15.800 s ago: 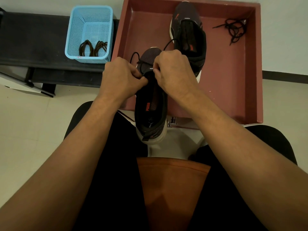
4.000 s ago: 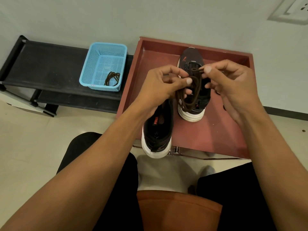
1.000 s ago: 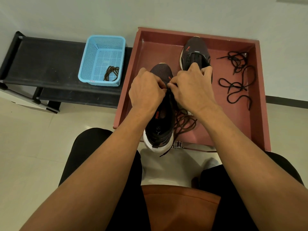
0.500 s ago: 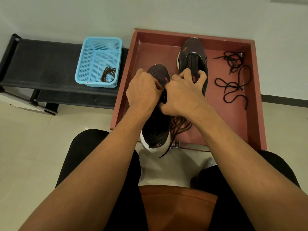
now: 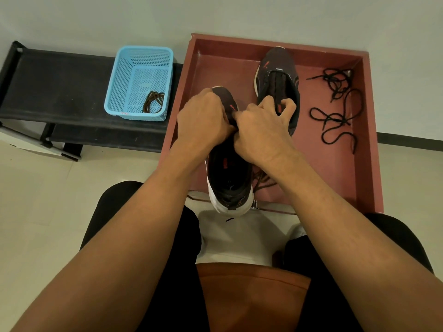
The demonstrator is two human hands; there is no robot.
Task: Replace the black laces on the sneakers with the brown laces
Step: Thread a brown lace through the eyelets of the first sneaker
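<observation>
the eyelets of the dark mesh white-soled sneaker lie hidden under the left hand and right hand; their curled fingertips are out of sight, so what they pinch cannot be told. the thin brown lace vanishes beneath the right wrist.

Near black mesh sneaker is showing white sole, red logo; black cord laces are contrasting against reddish-brown wooden tray; light-blue perforated plastic basket is holding dark-brown lace.

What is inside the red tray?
A far sneaker, a near sneaker overhanging the front edge, loose black laces and a trailing brown lace. The left hand and right hand cover the near sneaker's eyelets.
</observation>
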